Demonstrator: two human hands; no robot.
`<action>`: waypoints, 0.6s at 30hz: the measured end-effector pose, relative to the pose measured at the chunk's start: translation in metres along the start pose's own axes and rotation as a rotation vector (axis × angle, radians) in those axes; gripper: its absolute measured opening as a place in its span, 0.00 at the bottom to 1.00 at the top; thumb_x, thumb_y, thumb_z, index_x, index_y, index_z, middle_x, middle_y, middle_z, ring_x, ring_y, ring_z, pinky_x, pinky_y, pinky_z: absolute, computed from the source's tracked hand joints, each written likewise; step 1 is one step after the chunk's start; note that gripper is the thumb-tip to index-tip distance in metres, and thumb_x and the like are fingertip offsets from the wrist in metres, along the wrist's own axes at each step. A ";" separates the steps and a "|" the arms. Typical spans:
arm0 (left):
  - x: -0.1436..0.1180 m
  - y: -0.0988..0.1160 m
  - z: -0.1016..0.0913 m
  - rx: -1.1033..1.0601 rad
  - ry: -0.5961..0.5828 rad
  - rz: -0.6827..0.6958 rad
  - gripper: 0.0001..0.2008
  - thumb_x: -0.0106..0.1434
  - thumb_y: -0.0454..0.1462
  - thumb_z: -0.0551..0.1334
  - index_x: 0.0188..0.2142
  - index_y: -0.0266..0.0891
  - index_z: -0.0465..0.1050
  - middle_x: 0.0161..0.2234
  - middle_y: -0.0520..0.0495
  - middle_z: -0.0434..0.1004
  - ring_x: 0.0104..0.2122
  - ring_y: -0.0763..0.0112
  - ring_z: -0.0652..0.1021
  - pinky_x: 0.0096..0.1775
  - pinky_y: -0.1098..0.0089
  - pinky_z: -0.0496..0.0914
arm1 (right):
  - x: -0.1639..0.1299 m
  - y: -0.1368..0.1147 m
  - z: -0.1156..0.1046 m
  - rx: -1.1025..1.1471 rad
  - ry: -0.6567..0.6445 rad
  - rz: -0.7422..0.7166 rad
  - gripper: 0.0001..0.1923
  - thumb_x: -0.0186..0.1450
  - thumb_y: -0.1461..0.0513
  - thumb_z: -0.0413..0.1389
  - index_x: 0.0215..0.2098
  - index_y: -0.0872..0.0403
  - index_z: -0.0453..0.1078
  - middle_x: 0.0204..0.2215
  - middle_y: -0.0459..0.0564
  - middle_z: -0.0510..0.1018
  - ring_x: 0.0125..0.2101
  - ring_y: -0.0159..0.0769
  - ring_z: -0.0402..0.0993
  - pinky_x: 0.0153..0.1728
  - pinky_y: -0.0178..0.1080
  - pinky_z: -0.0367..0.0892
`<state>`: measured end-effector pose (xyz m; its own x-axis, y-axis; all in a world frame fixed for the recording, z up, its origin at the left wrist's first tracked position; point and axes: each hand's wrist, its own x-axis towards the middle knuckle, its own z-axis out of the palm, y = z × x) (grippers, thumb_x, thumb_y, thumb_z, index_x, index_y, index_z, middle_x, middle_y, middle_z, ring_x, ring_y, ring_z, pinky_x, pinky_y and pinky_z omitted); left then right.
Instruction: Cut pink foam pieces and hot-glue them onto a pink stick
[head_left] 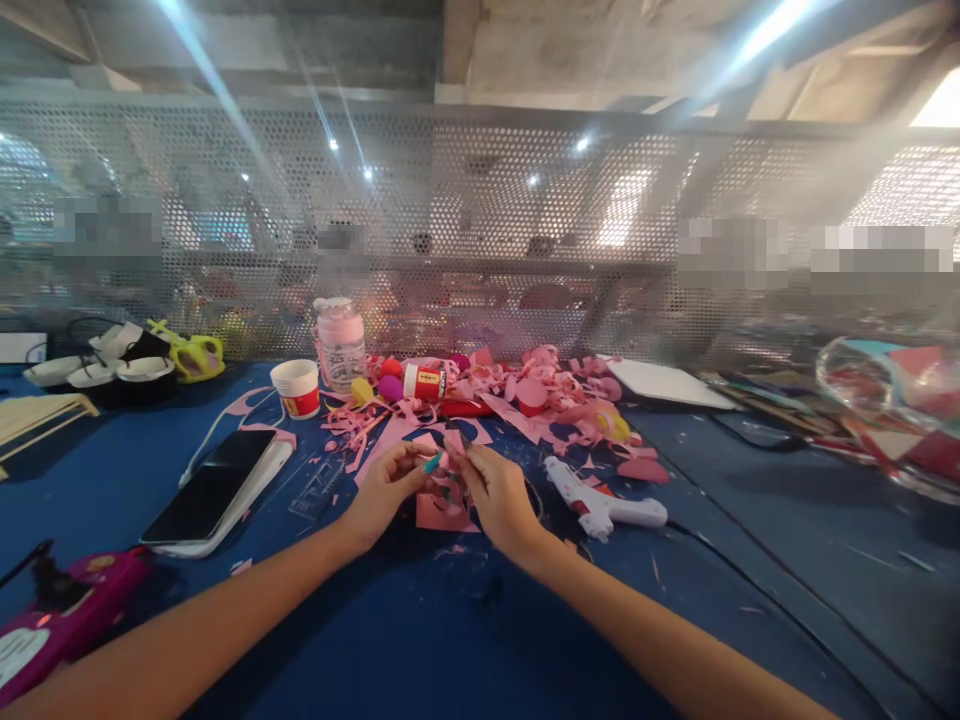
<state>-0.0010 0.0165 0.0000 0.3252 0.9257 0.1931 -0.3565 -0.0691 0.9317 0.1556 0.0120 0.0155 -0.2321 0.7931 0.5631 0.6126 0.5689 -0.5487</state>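
Note:
Both hands come together over the middle of the blue table. My left hand (391,487) is closed, thumb and fingers pinched, with a small teal piece (433,463) at the thumb tip; its kind is unclear. My right hand (501,495) is closed right beside it, the fingertips curled round something small, partly dark, that I cannot make out. Beneath and between the hands lies cut pink paper (444,515). A white glue gun (600,502) rests on the table to the right of my right hand.
Pink paper scraps (536,385), colored balls and a tipped paper cup (424,381) lie ahead. An upright cup (295,388), a bottle (341,345) and a phone (210,485) are left. A purple device (82,610) sits front left. The glue gun's cable (780,605) trails right.

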 end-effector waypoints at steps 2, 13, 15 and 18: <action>0.000 -0.001 0.000 -0.097 -0.074 -0.039 0.18 0.54 0.47 0.59 0.38 0.37 0.66 0.28 0.47 0.75 0.27 0.69 0.76 0.33 0.66 0.70 | -0.002 -0.002 0.002 0.024 0.022 -0.013 0.14 0.64 0.61 0.44 0.22 0.55 0.63 0.23 0.47 0.69 0.26 0.30 0.65 0.28 0.31 0.59; 0.000 0.002 -0.001 0.294 0.180 0.022 0.14 0.50 0.41 0.64 0.33 0.37 0.66 0.18 0.55 0.72 0.17 0.75 0.73 0.20 0.77 0.66 | -0.005 -0.002 0.017 0.530 -0.014 0.455 0.16 0.53 0.53 0.56 0.17 0.57 0.71 0.14 0.45 0.71 0.18 0.31 0.66 0.20 0.32 0.59; -0.004 0.004 -0.002 0.413 0.230 0.098 0.11 0.51 0.41 0.63 0.31 0.37 0.68 0.17 0.55 0.70 0.15 0.76 0.71 0.18 0.77 0.64 | -0.003 -0.003 0.019 0.717 -0.031 0.545 0.16 0.49 0.51 0.58 0.20 0.58 0.73 0.16 0.46 0.74 0.19 0.33 0.69 0.22 0.35 0.64; -0.010 0.004 -0.002 0.573 0.273 0.219 0.07 0.54 0.40 0.61 0.28 0.38 0.70 0.15 0.55 0.68 0.14 0.76 0.70 0.19 0.76 0.64 | -0.001 -0.007 0.021 0.972 -0.012 0.665 0.16 0.45 0.52 0.61 0.23 0.57 0.74 0.17 0.46 0.75 0.19 0.33 0.71 0.27 0.37 0.68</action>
<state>-0.0075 0.0075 0.0014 0.0386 0.9235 0.3816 0.1568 -0.3828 0.9104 0.1357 0.0113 0.0059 -0.0947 0.9954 -0.0142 -0.2159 -0.0345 -0.9758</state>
